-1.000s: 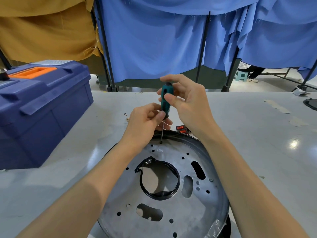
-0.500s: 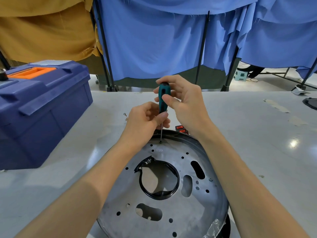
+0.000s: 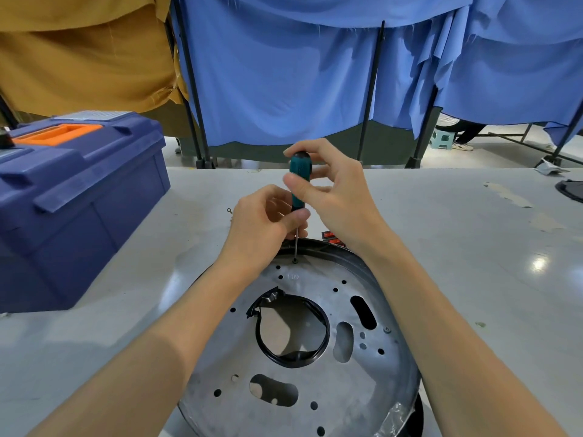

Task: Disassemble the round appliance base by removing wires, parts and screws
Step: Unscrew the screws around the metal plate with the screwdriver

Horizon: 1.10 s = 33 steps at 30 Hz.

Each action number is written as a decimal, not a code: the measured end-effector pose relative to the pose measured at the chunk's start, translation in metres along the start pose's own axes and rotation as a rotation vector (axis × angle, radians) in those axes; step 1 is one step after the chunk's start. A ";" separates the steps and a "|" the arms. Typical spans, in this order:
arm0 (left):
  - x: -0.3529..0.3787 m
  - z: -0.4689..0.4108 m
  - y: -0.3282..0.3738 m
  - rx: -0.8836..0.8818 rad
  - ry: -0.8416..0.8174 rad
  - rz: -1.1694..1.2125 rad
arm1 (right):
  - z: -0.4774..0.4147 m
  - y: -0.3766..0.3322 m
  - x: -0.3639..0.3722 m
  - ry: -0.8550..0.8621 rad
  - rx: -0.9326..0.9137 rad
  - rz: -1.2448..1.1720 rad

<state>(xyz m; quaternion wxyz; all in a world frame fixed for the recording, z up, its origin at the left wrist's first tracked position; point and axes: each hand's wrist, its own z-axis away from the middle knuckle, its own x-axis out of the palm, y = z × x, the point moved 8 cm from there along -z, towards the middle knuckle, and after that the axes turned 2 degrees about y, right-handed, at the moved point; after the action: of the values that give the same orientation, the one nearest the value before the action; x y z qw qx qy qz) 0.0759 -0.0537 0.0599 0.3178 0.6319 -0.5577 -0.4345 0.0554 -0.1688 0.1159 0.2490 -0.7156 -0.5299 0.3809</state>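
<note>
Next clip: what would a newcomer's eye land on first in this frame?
First, the teal screwdriver held upright at centre. The right hand pinches its handle and the left hand grips it lower down, with the tip on a screw at the far edge of the round metal base. Next comes the big blue toolbox on the table at left.

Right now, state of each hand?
Left hand: holds the screwdriver low, near its shaft.
Right hand: grips the screwdriver handle.
</note>
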 end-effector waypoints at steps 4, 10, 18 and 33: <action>0.003 0.001 0.001 -0.010 -0.021 0.002 | 0.000 0.000 -0.003 0.018 -0.008 0.034; 0.003 0.001 -0.002 -0.029 -0.031 0.032 | -0.001 0.001 -0.004 0.010 0.019 -0.049; 0.004 0.002 0.000 -0.020 -0.021 -0.031 | 0.000 0.002 -0.005 0.044 0.017 0.032; 0.006 0.002 -0.002 -0.025 -0.040 -0.009 | -0.002 0.005 -0.012 0.063 0.024 -0.011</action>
<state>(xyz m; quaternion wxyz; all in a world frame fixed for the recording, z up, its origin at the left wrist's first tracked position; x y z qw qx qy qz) 0.0753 -0.0587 0.0562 0.3125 0.6217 -0.5555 -0.4553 0.0577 -0.1814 0.1166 0.2764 -0.7213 -0.5211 0.3631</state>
